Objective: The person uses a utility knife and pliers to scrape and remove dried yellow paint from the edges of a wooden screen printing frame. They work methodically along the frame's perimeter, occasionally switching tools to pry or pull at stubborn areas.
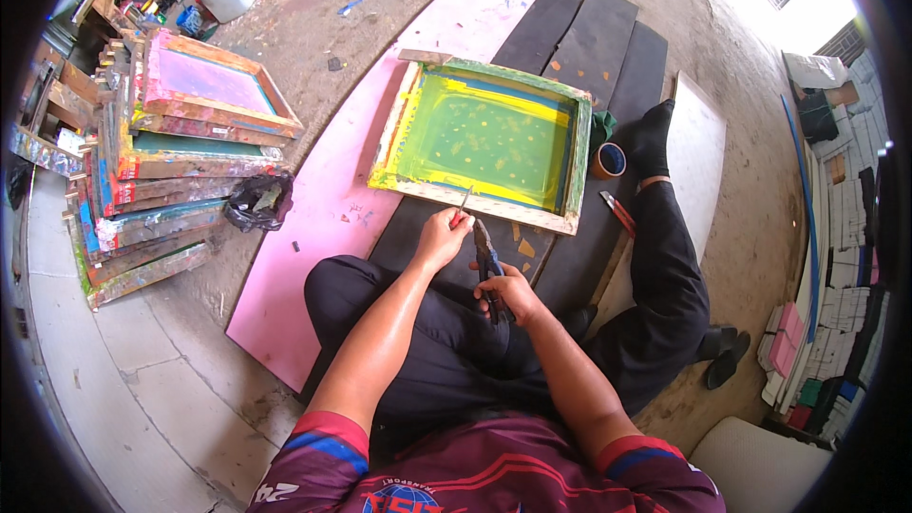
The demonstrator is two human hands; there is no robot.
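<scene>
In front of me a wooden screen-printing frame (577, 166) with green mesh (489, 138) lies flat, yellow streaks along its inner edges and pale spots across the mesh. My left hand (444, 239) is closed in a pinch on a thin pointed tool (465, 199), its tip at the frame's near rail; its exact kind is unclear. My right hand (510, 294) grips a pair of dark pliers (485, 252), jaws pointing up toward the frame, just right of my left hand. Whether the jaws touch the frame cannot be made out.
A roll of tape (609, 161) and a red utility knife (618, 213) lie right of the frame. Beneath are dark boards (594, 33) and a pink sheet (323, 218). Stacked frames (161, 192) and a black plastic bag (258, 201) stand left. My bent legs flank the workspace.
</scene>
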